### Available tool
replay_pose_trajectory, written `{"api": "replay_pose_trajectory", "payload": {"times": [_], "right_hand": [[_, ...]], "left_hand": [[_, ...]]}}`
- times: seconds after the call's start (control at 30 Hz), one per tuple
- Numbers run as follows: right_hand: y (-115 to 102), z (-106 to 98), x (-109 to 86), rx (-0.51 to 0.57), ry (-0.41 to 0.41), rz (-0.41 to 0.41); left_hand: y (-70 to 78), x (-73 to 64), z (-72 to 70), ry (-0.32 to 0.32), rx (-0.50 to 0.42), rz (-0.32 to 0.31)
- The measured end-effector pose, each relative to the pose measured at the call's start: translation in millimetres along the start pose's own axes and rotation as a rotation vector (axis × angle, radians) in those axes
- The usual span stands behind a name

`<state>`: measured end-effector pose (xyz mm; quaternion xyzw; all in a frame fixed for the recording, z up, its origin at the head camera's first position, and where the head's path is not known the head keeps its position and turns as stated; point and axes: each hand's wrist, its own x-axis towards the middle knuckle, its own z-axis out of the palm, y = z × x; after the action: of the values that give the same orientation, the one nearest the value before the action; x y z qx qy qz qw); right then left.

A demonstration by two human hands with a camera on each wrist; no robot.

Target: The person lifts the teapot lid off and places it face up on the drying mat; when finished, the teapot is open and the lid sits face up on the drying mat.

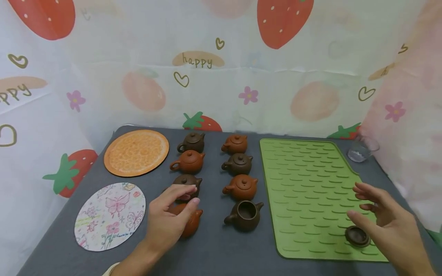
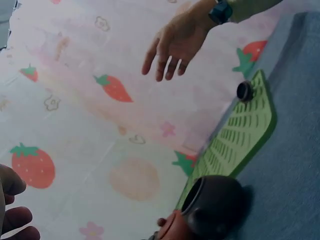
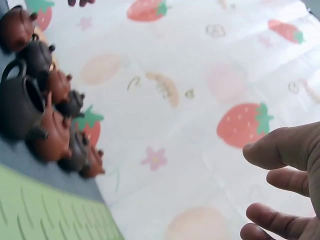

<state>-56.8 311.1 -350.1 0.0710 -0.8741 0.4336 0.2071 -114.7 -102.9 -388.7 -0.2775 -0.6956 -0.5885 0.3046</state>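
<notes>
My left hand hovers over the front of the left teapot column, fingers relaxed and holding nothing. It partly covers a reddish teapot and a dark brown teapot. Above the right part of the green mat, my right hand is relaxed, thumb and fingers apart, nothing between them. A dark teapot lid lies on the mat beside that hand's thumb. The lidless dark teapot stands at the front of the right column, its opening facing up. In the left wrist view the right hand hangs well above the mat.
Other reddish and dark teapots, such as this reddish one, stand lidded in two columns. An orange round mat and a drawn-on white round mat lie at left. A glass cup stands at the back right, before a strawberry-print curtain.
</notes>
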Motion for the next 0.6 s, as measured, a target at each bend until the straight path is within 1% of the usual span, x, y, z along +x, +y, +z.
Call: {"api": "replay_pose_trajectory", "payload": {"times": [0.1,0.17,0.27,0.37,0.4,0.53,0.6], "right_hand": [[-11.6,4.7,5.3,0.095,-0.023,-0.028],[-16.7,8.0,8.7,0.183,-0.039,-0.05],[-21.7,13.6,14.3,0.325,-0.068,-0.087],[-24.9,22.6,19.5,0.383,-0.088,-0.135],[-25.7,26.2,21.4,0.403,-0.094,-0.159],[-29.3,40.9,30.3,0.454,-0.115,-0.271],[-32.1,46.8,33.7,0.454,-0.127,-0.28]], "left_hand": [[-0.9,2.1,-7.7,0.015,-0.028,0.015],[0.3,3.5,-12.4,0.018,-0.04,0.014],[-2.0,3.0,-20.7,0.024,-0.056,0.008],[-5.2,0.7,-30.4,0.037,-0.072,-0.017],[-9.1,-1.4,-33.7,0.045,-0.089,-0.026],[-15.7,-7.1,-43.7,0.073,-0.119,-0.063],[-18.6,-9.0,-46.7,0.076,-0.137,-0.069]]}}
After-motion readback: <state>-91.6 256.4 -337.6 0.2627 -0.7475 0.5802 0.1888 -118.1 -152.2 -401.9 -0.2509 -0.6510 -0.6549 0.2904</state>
